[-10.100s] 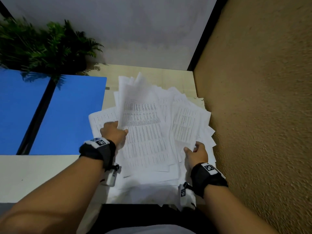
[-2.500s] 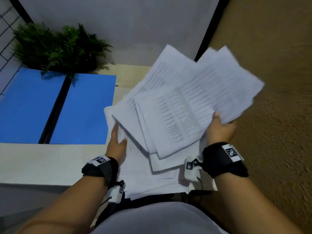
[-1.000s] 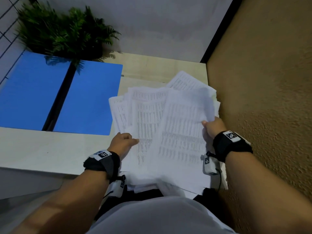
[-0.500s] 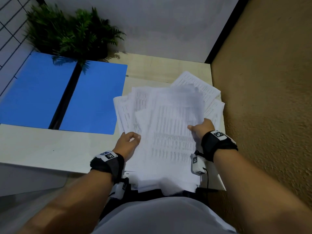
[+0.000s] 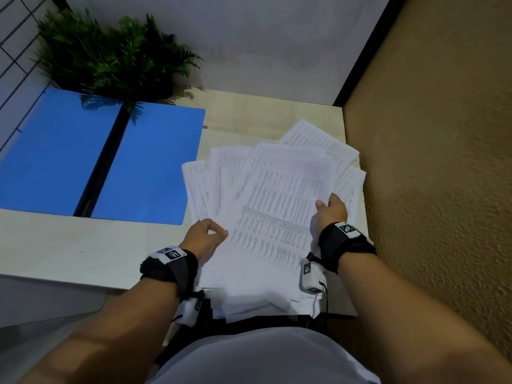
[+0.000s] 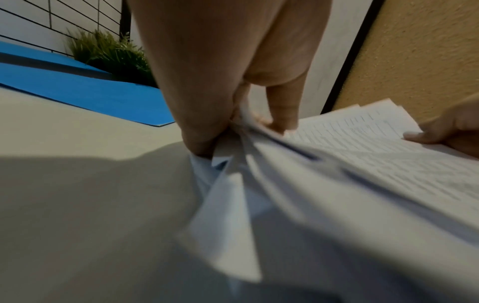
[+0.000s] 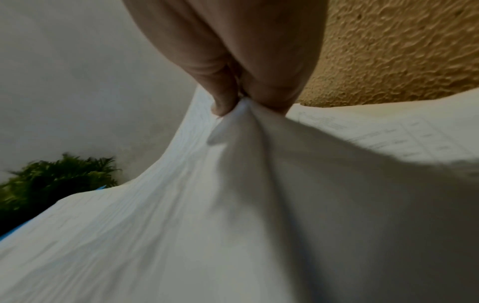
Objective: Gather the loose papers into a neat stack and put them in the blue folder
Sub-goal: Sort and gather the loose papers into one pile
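Both of my hands are on the papers (image 5: 279,206), which lie fanned and uneven on the right part of the table (image 5: 83,253), hard against the tan textured wall (image 5: 443,162). My left hand (image 5: 203,236) has its fingers curled onto the left edge of the pile; from the left wrist camera I see the thumb (image 6: 283,114) pressing on top and sheets bunched in the grip below it. My right hand (image 5: 331,213) pinches the right edge, and the right wrist view shows paper gathered tightly between thumb and fingers (image 7: 224,102).

How many sheets there are I cannot tell; the lower ones are covered by the upper, and the near ends hang over the table edge behind my wrists. Rows of printed text or tables run across the sheets, but the print is too small and blurred for me to read. Both wrist views are smeared across the paper close to the lens. Square black-and-white markers sit on my wristbands (image 5: 170,254), not legible as writing.

Lying open and flat to the left of the pile, the blue folder (image 5: 149,167) has a dark spine down its middle, its left part cut off by the frame. Fronds of a green plant (image 5: 110,56) overhang its far edge.
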The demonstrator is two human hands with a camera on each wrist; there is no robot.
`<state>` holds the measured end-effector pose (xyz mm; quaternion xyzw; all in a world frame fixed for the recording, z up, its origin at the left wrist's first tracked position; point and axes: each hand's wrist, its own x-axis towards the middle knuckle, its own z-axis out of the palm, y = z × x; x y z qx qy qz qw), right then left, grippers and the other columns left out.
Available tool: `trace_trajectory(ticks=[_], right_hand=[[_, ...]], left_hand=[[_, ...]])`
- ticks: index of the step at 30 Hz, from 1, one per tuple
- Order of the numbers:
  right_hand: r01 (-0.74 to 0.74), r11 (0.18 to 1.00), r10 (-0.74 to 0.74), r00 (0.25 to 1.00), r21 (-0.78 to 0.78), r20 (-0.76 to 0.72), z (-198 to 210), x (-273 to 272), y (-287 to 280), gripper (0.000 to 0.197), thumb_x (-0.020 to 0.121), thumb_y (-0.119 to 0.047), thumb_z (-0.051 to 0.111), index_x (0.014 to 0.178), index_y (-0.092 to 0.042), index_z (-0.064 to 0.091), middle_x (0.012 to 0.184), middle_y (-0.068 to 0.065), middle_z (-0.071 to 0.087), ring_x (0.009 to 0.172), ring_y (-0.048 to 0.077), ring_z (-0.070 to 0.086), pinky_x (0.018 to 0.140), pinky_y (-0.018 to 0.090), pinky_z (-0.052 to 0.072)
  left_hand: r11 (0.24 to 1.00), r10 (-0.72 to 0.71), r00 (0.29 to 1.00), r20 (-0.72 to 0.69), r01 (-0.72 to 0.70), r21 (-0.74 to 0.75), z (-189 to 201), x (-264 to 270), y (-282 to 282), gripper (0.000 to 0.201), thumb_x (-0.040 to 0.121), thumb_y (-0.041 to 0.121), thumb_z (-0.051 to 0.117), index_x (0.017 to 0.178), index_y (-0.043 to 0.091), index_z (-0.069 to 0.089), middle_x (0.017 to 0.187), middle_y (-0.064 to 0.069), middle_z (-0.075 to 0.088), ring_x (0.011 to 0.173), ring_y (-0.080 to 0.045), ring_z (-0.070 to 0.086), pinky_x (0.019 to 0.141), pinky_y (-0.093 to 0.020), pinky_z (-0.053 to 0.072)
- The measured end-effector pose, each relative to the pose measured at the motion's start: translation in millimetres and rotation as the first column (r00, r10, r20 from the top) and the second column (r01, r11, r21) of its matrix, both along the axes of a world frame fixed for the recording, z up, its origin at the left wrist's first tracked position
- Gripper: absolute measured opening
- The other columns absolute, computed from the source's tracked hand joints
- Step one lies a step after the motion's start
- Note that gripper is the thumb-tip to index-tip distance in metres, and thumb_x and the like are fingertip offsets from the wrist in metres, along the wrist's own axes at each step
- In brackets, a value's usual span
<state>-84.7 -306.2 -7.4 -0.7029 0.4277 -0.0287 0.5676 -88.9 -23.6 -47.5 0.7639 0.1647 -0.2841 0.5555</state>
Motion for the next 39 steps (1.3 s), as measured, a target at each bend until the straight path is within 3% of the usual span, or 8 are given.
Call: trace_trajectory(ticks=[3, 6, 8, 12, 17, 21, 29, 39], right_hand=[[-0.153, 0.984, 0.145, 0.985, -0.089, -0.088, -0.6, 9.0, -3.9, 0.023, 0.1, -0.006, 0.038, 0.119, -0.011, 0.049, 0.115, 0.007, 0.053, 0.105, 0.016, 0.049, 0.094, 0.021, 0.032], [-0.243, 0.932, 0.202, 0.964, -0.27, -0.171, 3.4, 19.1, -2.5, 0.024, 0.098, -0.011, 0.041, 0.118, -0.006, 0.053, 0.096, 0.006, 0.048, 0.087, 0.016, 0.043, 0.078, 0.024, 0.032], [-0.353, 0.884, 0.294, 0.93, -0.307, -0.222, 3.4, 22.5, 5.4, 0.029, 0.098, -0.012, 0.041, 0.123, -0.002, 0.052, 0.095, 0.006, 0.047, 0.087, 0.016, 0.043, 0.079, 0.025, 0.035], [-0.528, 0.814, 0.457, 0.84, -0.244, -0.292, -3.3, 22.3, 29.2, 0.032, 0.1, -0.017, 0.04, 0.127, -0.003, 0.048, 0.099, 0.004, 0.048, 0.091, 0.014, 0.044, 0.088, 0.029, 0.042], [-0.214, 0.93, 0.153, 0.965, -0.298, -0.214, -5.2, 16.1, 12.3, 0.037, 0.093, -0.024, 0.055, 0.128, -0.012, 0.05, 0.129, 0.01, 0.053, 0.118, 0.028, 0.05, 0.1, 0.038, 0.042], [-0.053, 0.908, -0.147, 0.889, -0.417, -0.433, -2.7, 1.4, -36.5, 0.07, 0.086, -0.037, 0.063, 0.142, -0.008, 0.032, 0.145, 0.018, 0.037, 0.133, 0.036, 0.036, 0.109, 0.047, 0.032], [0.003, 0.96, 0.029, 0.993, 0.279, -0.112, -17.3, 1.7, -52.5, 0.059, 0.065, -0.037, 0.085, 0.114, -0.01, 0.065, 0.099, 0.003, 0.072, 0.091, 0.021, 0.068, 0.091, 0.031, 0.052], [0.004, 0.994, -0.021, 0.988, -0.107, -0.153, 10.4, -2.9, -49.9, 0.031, 0.091, -0.018, 0.06, 0.117, -0.003, 0.065, 0.108, 0.013, 0.068, 0.096, 0.03, 0.065, 0.078, 0.029, 0.049]], left_hand=[[0.999, 0.036, 0.999, 0.009, -0.036, 0.014, 3.9, -3.5, -5.5, 0.042, 0.085, 0.048, 0.068, 0.062, 0.015, 0.056, 0.079, -0.002, 0.066, 0.087, -0.021, 0.064, 0.082, -0.029, 0.042], [0.986, 0.15, 0.989, 0.007, -0.15, -0.069, 9.7, -4.3, -8.3, 0.024, 0.085, 0.054, 0.062, 0.087, 0.032, 0.052, 0.088, -0.001, 0.055, 0.068, -0.016, 0.05, 0.06, -0.029, 0.038], [0.986, 0.153, 0.988, 0.011, -0.152, -0.066, 10.3, -2.6, -10.2, 0.038, 0.091, 0.046, 0.06, 0.122, 0.043, 0.038, 0.12, -0.003, 0.05, 0.101, -0.02, 0.055, 0.082, -0.037, 0.048], [0.988, 0.156, 0.987, 0.042, -0.155, -0.024, 13.1, 1.8, -20.6, 0.09, 0.098, 0.013, 0.054, 0.155, 0.031, -0.013, 0.164, 0.002, 0.008, 0.148, -0.02, 0.021, 0.12, -0.041, 0.022], [0.973, 0.13, 0.991, 0.0, -0.128, 0.191, 7.8, 10.0, -18.4, 0.055, 0.093, 0.014, 0.061, 0.142, 0.008, 0.035, 0.14, -0.016, 0.052, 0.123, -0.033, 0.054, 0.102, -0.039, 0.044], [0.974, 0.08, 0.996, -0.042, -0.069, 0.216, 4.5, 14.0, -15.1, 0.05, 0.093, 0.016, 0.062, 0.136, 0.004, 0.039, 0.137, -0.017, 0.053, 0.123, -0.034, 0.053, 0.099, -0.038, 0.043], [0.973, -0.003, 0.998, -0.065, 0.018, 0.232, 6.5, 20.7, -9.4, 0.051, 0.093, 0.021, 0.062, 0.137, 0.008, 0.038, 0.135, -0.017, 0.055, 0.121, -0.04, 0.056, 0.104, -0.054, 0.045], [0.977, 0.002, 0.997, -0.072, 0.014, 0.213, 5.8, 20.7, -7.4, 0.046, 0.09, 0.019, 0.064, 0.129, 0.013, 0.043, 0.128, -0.014, 0.06, 0.115, -0.04, 0.059, 0.099, -0.056, 0.047]])
